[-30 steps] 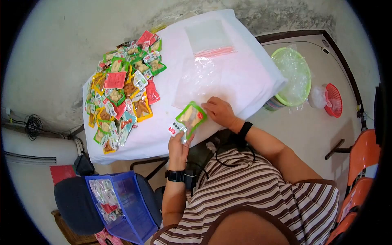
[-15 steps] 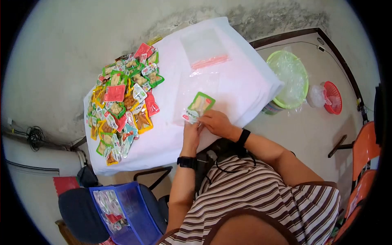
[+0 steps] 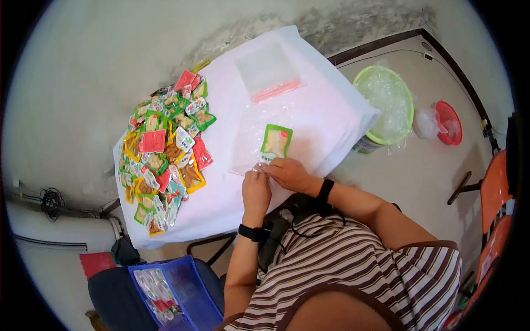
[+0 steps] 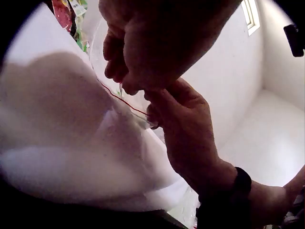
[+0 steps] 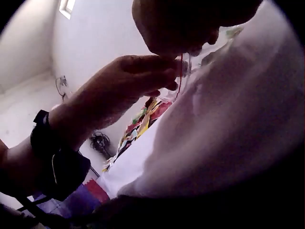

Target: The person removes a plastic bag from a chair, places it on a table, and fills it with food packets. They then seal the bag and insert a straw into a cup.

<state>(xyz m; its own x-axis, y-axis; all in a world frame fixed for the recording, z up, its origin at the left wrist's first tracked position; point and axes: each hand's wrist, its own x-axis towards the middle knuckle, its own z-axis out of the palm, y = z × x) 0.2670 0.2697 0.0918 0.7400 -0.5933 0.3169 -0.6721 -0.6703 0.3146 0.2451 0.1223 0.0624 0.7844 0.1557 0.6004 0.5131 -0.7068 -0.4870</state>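
A clear plastic bag with a red line along its near edge lies on the white cloth. The green-edged food packet is on or inside its right part; which, I cannot tell. My left hand pinches the bag's near edge, its fingertips beside those of my right hand, which also pinches that edge. In the left wrist view the red-lined edge runs to the fingers of my right hand. The right wrist view shows my left hand at the same edge.
A heap of colourful food packets covers the table's left side. Flat clear bags lie at the back. On the floor at the right stand a green-rimmed bucket and a red basket. A blue crate sits on a chair at lower left.
The green-edged packet has moved from my left hand onto the bag's area, up and to the right. Both hands have come together at the bag's near edge.
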